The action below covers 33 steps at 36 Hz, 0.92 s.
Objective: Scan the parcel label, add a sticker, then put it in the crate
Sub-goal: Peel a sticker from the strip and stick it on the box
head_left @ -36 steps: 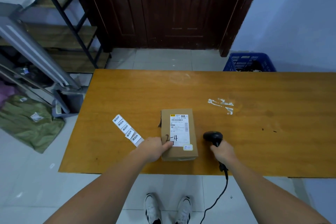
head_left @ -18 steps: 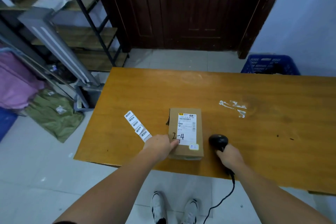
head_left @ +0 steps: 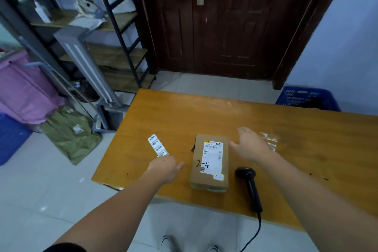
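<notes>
The small brown cardboard parcel (head_left: 210,162) lies flat on the orange wooden desk (head_left: 306,145), white shipping label (head_left: 212,156) facing up, near the front edge. The left hand (head_left: 163,166) sits just left of it, loosely curled and holding nothing, at the near end of the white strip of printed stickers (head_left: 158,145). The right hand (head_left: 252,145) hovers open, fingers spread, just right of the parcel's far end — empty too. The black corded handheld scanner (head_left: 248,186) lies on the desk beside the parcel, gripped by no one.

The sticker step looks to be next. The strip is loose and light — a one-handed peel could drag the whole strip or fold a sticker onto itself. The scanner's handle reaches close to the desk edge with its cable hanging off; a brushing forearm could pull it down. The blue plastic crate (head_left: 306,98) stands on the floor beyond the far edge, well apart.
</notes>
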### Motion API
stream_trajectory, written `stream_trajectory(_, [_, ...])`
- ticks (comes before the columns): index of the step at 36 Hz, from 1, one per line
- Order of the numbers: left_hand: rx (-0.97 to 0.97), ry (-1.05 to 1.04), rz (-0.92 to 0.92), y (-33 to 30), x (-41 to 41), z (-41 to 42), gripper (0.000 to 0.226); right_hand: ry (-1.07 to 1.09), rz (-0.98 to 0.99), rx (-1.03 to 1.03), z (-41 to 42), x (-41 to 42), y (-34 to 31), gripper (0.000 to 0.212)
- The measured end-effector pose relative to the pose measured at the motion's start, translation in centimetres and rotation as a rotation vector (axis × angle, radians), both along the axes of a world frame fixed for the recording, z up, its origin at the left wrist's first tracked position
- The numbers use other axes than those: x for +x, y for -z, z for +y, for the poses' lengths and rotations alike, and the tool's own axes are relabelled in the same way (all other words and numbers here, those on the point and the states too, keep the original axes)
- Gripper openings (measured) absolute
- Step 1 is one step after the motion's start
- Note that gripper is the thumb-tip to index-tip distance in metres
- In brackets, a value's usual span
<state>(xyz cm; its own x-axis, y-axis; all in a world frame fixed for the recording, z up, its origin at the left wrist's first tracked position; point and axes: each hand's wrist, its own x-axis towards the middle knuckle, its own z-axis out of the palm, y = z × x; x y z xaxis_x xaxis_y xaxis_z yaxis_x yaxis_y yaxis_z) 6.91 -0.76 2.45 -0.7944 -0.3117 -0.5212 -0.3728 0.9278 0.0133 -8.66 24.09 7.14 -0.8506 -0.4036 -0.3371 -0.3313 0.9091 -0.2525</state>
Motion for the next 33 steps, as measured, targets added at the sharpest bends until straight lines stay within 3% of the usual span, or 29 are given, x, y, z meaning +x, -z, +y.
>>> stream_trajectory(7, [0.011, -0.054, 0.004, -0.2, 1.8, -5.0, 0.047, -0.367, -0.035, 0.019, -10.3, 3.2, -0.8, 0.066])
stream_trajectory(15, [-0.075, 0.112, -0.092, 1.0, 2.4, -8.2, 0.052, -0.454, -0.199, 0.066, -17.2, 7.8, 3.6, 0.040])
stream_trajectory(26, [-0.046, 0.274, -0.019, 6.9, -0.5, -12.9, 0.061, -0.335, -0.338, 0.120, -21.9, 8.3, 9.6, 0.042])
stream_trajectory(33, [0.018, 0.267, 0.094, 9.8, -2.6, -13.6, 0.073, -0.195, -0.284, 0.069, -23.7, 8.1, 12.1, 0.034])
